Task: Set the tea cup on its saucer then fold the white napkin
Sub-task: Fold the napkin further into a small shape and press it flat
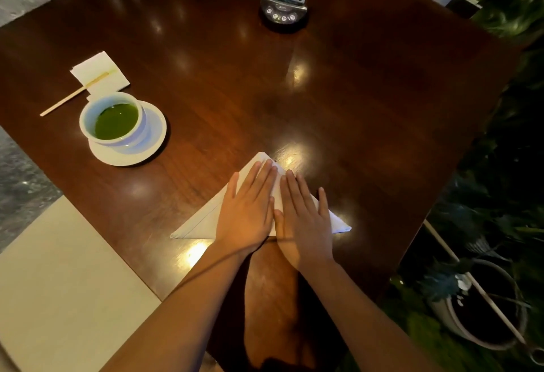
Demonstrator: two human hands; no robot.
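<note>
Dark shiny wood table [338, 83] fills my view, with plants on the right. My left hand [245, 209] and right hand [306, 218] lie flat and open, side by side, pressing the white napkin [200, 224], folded into a triangle. They hide its middle. The tea cup [113, 118] sits on its saucer [147, 147]. A card stand [284, 3] is cut off; I can't read it.

Table [353, 91] centre open — cup [113, 118] far-left.
</note>
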